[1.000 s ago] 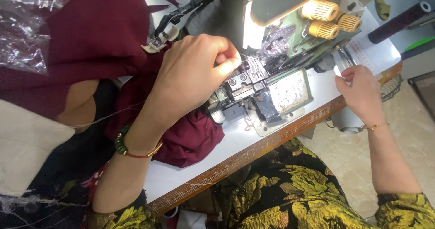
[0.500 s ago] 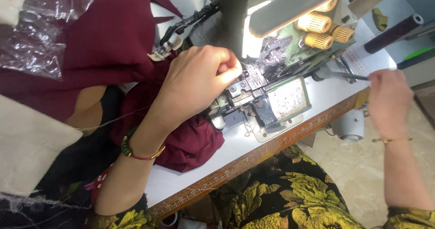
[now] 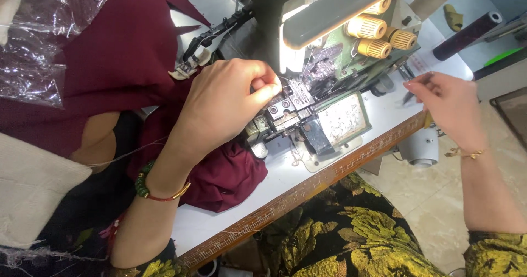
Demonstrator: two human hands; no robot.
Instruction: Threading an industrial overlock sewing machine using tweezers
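We see left hand (image 3: pixel 225 104) pinching thread at serger (image 3: pixel 329 63); right hand (image 3: pixel 447 104) loosely curled, contents unclear. Risk: thread slips from pinch.

Fabric (image 3: pixel 219 175) lies left of the sewing machine (image 3: pixel 329 63), both on the table (image 3: pixel 285 178).

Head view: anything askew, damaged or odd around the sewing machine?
Nothing looks damaged or spilled. The sewing machine sits upright on the table. The left hand pinches thread at the needle area; the right hand holds a thin tool beside it. Maroon fabric lies bunched left of the machine, with crumpled clear plastic over it.
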